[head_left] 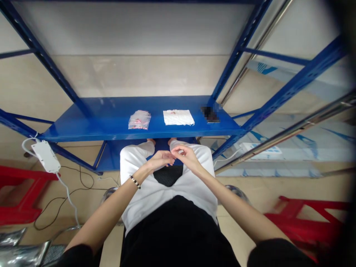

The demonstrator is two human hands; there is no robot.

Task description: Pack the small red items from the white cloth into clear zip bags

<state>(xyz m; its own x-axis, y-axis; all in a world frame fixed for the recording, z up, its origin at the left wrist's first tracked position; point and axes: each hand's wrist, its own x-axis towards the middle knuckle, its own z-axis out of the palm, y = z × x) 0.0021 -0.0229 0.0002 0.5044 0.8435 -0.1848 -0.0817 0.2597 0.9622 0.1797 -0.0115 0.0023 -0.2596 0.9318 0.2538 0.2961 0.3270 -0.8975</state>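
Observation:
My left hand [161, 159] and my right hand [185, 154] meet above my lap, fingertips together. The right thumb and index finger are pinched against the left hand's fingers. The left fingers are bent inward. Whatever lies between the fingertips is too small to make out. Just beyond the hands, on a blue shelf [111, 132], lies a clear plastic bag [139, 120] with small red and white pieces in it. To its right is a white cloth [179, 117] with small reddish bits near its far edge.
A dark, blurred-out object [210, 114] lies at the shelf's right end. A white power strip [46, 156] hangs at the left post, with cables on the floor. Red stools [19, 193] stand at both sides. A metal rail [289, 131] runs along the right.

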